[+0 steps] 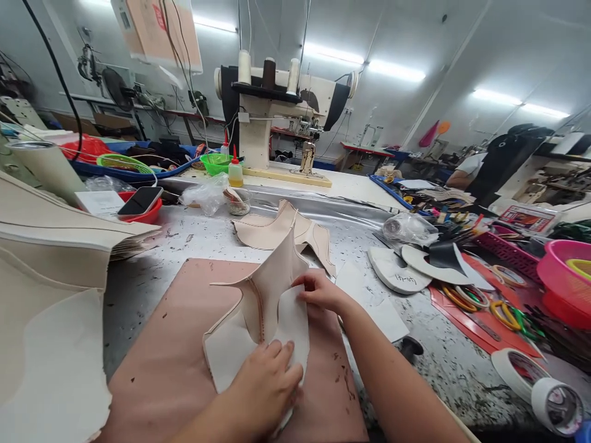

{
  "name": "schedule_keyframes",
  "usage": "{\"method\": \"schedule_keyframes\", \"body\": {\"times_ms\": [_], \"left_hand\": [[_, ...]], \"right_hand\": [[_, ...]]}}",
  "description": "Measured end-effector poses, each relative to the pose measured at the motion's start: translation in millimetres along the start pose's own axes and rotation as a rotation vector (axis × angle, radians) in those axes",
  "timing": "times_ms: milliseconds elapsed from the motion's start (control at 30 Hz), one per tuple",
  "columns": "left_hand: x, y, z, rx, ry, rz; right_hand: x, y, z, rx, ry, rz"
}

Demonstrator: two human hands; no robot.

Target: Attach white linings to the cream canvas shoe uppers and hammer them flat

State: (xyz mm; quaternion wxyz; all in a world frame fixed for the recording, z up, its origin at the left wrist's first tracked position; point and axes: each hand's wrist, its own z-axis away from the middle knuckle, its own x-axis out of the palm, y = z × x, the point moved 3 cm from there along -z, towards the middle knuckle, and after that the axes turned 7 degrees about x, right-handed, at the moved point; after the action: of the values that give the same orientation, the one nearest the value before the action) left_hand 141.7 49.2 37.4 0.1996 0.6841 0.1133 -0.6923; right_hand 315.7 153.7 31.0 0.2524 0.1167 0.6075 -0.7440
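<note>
A cream leather shoe upper point(265, 301) with a stitched seam and white lining patches lies on a brown mat point(170, 344) in front of me. My right hand point(321, 290) pinches the upper's right edge between thumb and fingers. Lower down, my left hand point(270, 378) presses on the same piece with curled fingers and grips its lower part; the underside of that grip is hidden. Just beyond the mat rests a second stitched cream upper point(281, 227). On the left, a large stack of similar cream pieces point(60, 271) reaches close to the mat.
A sewing machine point(272, 123) with thread cones stands behind. To the right are white tape rolls point(556, 403), scissors point(505, 315), white curved pieces point(397, 271) and a pink basket point(567, 271). A phone point(141, 201) lies on a red bowl at left. Another person point(466, 169) sits far right.
</note>
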Motion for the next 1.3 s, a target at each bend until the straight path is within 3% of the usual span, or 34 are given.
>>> {"method": "schedule_keyframes", "body": {"times_ms": [133, 233, 433, 533, 667, 767, 867, 967, 1100, 1233, 1300], "left_hand": [[10.1, -11.3, -12.7, 0.012, 0.186, -0.13], [15.7, -21.1, -9.6, -0.073, 0.3, -0.222], [18.6, -25.5, -9.8, -0.136, 0.136, -0.128], [14.8, -24.4, -10.6, -0.14, 0.11, -0.092], [10.4, -23.5, -12.5, -0.146, 0.1, -0.092], [13.3, -21.9, -9.6, -0.125, 0.123, -0.116], [23.6, -18.7, 8.0, -0.089, 0.212, -0.156], [33.0, -18.1, 37.9, -0.207, 0.3, -0.186], [33.4, -22.2, 63.2, -0.36, 0.212, -0.129], [27.2, -32.3, 63.3, -0.36, 0.186, -0.083], [25.6, -37.8, 62.6, -0.366, 0.23, -0.107]], "right_hand": [[-1.9, -3.1, -6.4, -0.006, 0.034, 0.103], [-2.3, -3.3, -9.0, -0.019, 0.044, 0.151], [-0.1, -2.1, -11.0, -0.073, 0.073, 0.214], [7.8, -6.1, -4.3, -0.115, 0.153, 0.28], [32.8, -11.5, 19.2, -0.214, 0.268, 0.368], [55.0, -6.4, 38.1, -0.31, 0.183, 0.498], [66.8, 5.7, 49.0, -0.355, 0.105, 0.705], [68.0, 16.7, 50.9, -0.31, 0.139, 0.817], [65.6, 19.9, 52.2, -0.3, 0.208, 0.854], [71.5, -0.3, 71.8, -0.578, 0.351, 0.819], [84.8, -11.4, 87.4, -0.688, 0.332, 0.806]]}}
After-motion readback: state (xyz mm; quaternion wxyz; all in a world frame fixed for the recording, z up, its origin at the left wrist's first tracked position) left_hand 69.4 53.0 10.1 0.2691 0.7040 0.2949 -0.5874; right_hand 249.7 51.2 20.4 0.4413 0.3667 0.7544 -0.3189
